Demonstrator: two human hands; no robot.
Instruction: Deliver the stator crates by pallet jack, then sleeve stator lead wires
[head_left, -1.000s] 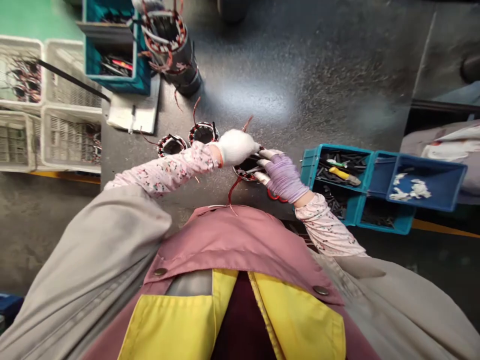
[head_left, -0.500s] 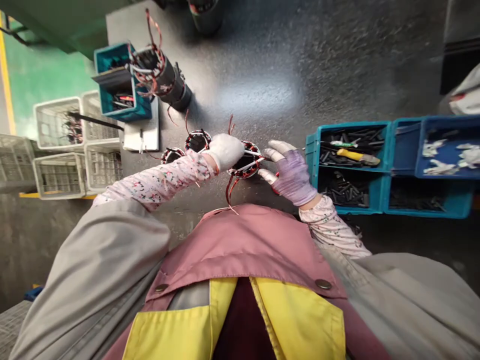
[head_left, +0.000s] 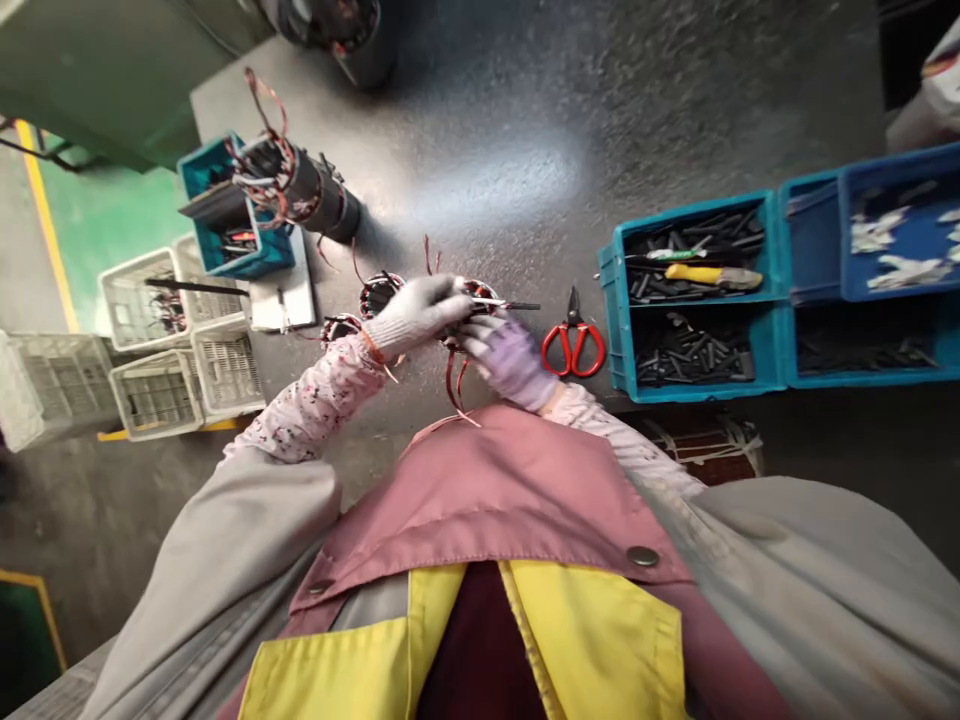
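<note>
The two gloved hands have come together on the stator ring (head_left: 480, 296), which sits near the front edge of the bench (head_left: 525, 150). A moment earlier, the right hand stood open just beside it. The left hand (head_left: 416, 312), in a white knit glove, now closes over the ring from above, and the right hand (head_left: 506, 360), in a purple glove, presses in from below, so the ring is clamped between them. A thin metal pick (head_left: 510, 305) juts out past the ring towards the right; which hand grips it cannot be told. Red wires (head_left: 454, 385) trail from the ring towards the person's chest.

Two more stator rings (head_left: 377, 295) lie just left of the hands, and a tall stack of wired rings (head_left: 300, 190) stands beyond them. Red-handled scissors (head_left: 574, 345) lie uncovered to the right, beside a teal crate (head_left: 694, 300) of black sleeves and a yellow-handled knife (head_left: 712, 275). A blue crate (head_left: 900, 225) holds white scraps at the far right. White plastic baskets (head_left: 180, 340) stand off the bench's left edge, and a sheet of paper (head_left: 281, 305) lies at that edge.
</note>
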